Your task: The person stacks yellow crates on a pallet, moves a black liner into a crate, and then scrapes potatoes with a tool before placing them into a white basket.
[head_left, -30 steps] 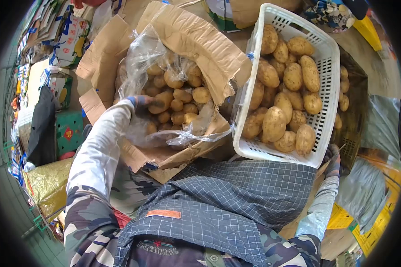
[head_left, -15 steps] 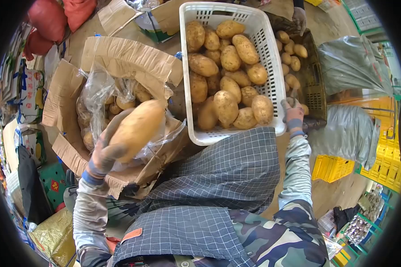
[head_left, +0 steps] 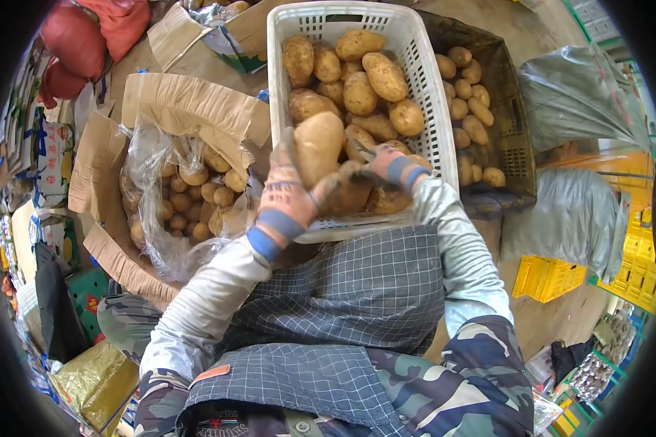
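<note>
My left hand [head_left: 290,178], in a dirty glove with the thumb and fingers wrapped round it, grips a large potato [head_left: 318,149] over the near left part of the white plastic basket [head_left: 304,234]. My right hand [head_left: 392,164], gloved too, reaches into the same basket from the right, its fingers apart and pointing left toward the left hand's thumb. Large brown potatoes [head_left: 384,76] fill the basket. Under both hands, the nearest potatoes are partly hidden and blurred.
To the left stands an open cardboard box [head_left: 197,98] lined with clear plastic [head_left: 153,156], holding smaller potatoes [head_left: 189,204]. A dark crate [head_left: 514,138] with small potatoes adjoins the basket on the right. Red sacks [head_left: 73,40], grey plastic-wrapped bundles [head_left: 561,218] and yellow crates [head_left: 547,277] stand around.
My left hand has carried the potato from above the cardboard box rightward to the basket. My right hand has left the basket's right edge and moved in over its potatoes.
</note>
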`<control>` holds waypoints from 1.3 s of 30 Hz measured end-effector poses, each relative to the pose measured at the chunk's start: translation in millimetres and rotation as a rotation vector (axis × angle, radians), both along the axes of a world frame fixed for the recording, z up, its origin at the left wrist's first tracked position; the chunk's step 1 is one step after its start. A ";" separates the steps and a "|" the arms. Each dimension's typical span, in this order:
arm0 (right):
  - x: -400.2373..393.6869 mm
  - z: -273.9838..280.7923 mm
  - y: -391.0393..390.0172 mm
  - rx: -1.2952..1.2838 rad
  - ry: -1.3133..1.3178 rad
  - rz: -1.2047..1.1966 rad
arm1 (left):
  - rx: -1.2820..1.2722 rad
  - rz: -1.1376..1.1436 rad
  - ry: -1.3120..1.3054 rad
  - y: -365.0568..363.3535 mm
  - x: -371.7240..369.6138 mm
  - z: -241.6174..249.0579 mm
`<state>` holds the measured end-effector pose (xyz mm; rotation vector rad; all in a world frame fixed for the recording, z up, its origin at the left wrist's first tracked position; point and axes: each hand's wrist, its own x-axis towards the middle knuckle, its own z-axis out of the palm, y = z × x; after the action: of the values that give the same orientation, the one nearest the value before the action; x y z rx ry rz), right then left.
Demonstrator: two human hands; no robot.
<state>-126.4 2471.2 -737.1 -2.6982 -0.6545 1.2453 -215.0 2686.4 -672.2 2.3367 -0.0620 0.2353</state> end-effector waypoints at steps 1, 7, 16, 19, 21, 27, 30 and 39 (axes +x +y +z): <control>-3.1 12.0 -4.3 -0.031 0.000 0.234 | 0.118 -0.011 0.020 -6.7 -8.0 15.4; -21.9 4.3 -17.2 0.281 -0.090 -0.491 | 0.416 -0.492 0.719 0.4 -26.0 59.5; -2.6 -21.7 61.0 0.689 -0.138 -0.379 | 0.076 -0.058 0.586 162.0 -86.3 67.0; 14.8 52.9 62.2 0.556 0.397 -0.566 | 0.062 0.045 0.673 224.7 -109.3 39.8; 20.6 74.0 61.7 0.491 0.558 -0.587 | 0.000 0.103 0.795 241.7 -105.7 26.4; 8.7 0.4 71.7 0.282 0.115 -0.452 | 0.239 0.463 0.709 250.1 -21.8 -78.5; 5.6 1.6 60.5 0.362 0.207 -0.564 | 0.118 0.666 0.772 241.9 25.9 -122.6; 3.9 164.6 92.1 0.471 0.004 -0.506 | -1.578 0.140 0.866 305.9 -47.9 -52.7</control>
<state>-122.5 2563.3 -572.5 -2.2619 -0.1989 0.8393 -262.9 2992.3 -724.9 0.7105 0.5210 -0.5187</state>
